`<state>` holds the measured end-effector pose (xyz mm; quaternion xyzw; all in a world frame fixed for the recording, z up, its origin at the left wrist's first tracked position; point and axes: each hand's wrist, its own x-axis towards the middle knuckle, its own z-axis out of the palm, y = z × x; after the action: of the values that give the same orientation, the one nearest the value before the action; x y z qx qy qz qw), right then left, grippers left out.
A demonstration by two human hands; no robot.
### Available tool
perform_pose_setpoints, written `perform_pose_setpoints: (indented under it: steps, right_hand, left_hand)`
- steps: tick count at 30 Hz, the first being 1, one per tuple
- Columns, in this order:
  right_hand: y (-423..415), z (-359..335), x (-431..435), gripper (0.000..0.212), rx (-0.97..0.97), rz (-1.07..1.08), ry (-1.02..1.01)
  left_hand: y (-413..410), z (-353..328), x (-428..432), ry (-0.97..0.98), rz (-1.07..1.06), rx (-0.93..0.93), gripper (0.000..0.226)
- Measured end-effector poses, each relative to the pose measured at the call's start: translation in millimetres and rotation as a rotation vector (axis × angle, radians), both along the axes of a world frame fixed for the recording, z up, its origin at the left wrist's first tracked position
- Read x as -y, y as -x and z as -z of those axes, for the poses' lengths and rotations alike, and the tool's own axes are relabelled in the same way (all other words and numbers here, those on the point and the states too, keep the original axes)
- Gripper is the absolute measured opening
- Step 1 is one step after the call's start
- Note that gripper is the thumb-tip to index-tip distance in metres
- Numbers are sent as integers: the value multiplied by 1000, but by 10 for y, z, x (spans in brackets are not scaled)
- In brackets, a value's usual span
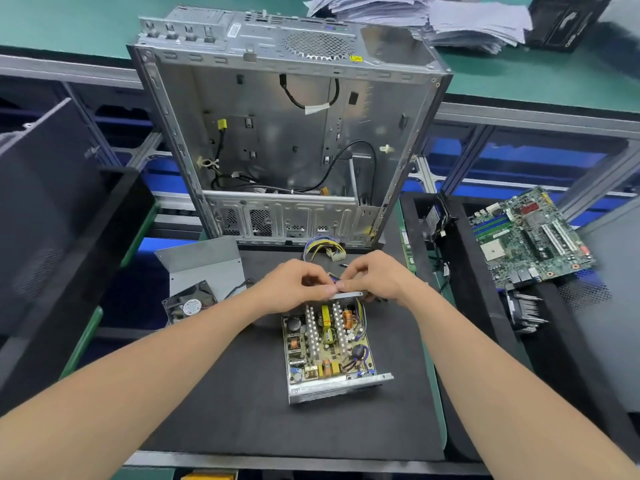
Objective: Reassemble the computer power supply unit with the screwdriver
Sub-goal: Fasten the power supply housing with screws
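Power supply (pixel 329 344), lid off, at mid-mat (pixel 242 410); long axis runs from near edge to far edge; left hand (pixel 294 285) and right hand (pixel 377 278) both pinch its far wall; lid (pixel 204 261) lies left, nearer the left hand.

Power supply unit (pixel 329 344): bare grey sheet-metal shell, dull, with a perforated front wall; inside, ribbed silvery heat sinks and copper-wire coils.
Mat (pixel 242 393): black, matt, finely rough.
Computer case (pixel 277 133): unpainted sheet metal, soft sheen.
Loose cover (pixel 204 261): grey metal, matt.
Fan (pixel 190 304): black plastic.
Motherboard (pixel 530 237): green, slightly glossy.
Paper stack (pixel 467 19): white, crumpled.
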<state>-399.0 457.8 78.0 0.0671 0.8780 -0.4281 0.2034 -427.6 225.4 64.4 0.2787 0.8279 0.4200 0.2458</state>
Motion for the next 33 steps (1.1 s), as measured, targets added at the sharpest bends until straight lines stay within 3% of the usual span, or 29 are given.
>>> perform_pose_setpoints:
  steps: [5, 10, 14, 17, 20, 25, 30, 33]
  right_hand:
    - [-20, -138, -54, 29, -101, -14, -116]
    - [28, -352, -4, 37, -272, -48, -255]
    - [46, -506, 136, 33, -379, -72, -199]
    - [30, -574, 321, 31, -434, -107, -153]
    - [4, -590, 502, 25, -431, -181, -155]
    - [9, -531, 667, 20, -398, -198, -173]
    - [60, -450, 707, 17, -338, -159, -302]
    - [95, -405, 694, 21, -277, -156, -366]
  left_hand:
    - [-67, -67, 110, -38, -187, 32, 30]
    - [-226, -208, 352, -9, -434, -86, 28]
    - [-349, -314, 736, 98, -830, -269, 21]
    - [-406, -316, 1110, 290, -967, -229, 27]
    - [-323, -282, 1415, 534, -836, -113, 48]
    - [-48, -181, 1587, 713, -471, 63, 73]
    - [230, -96, 1599, 971, -146, -87, 82]
    - [274, -71, 1588, 909, -26, -153, 73]
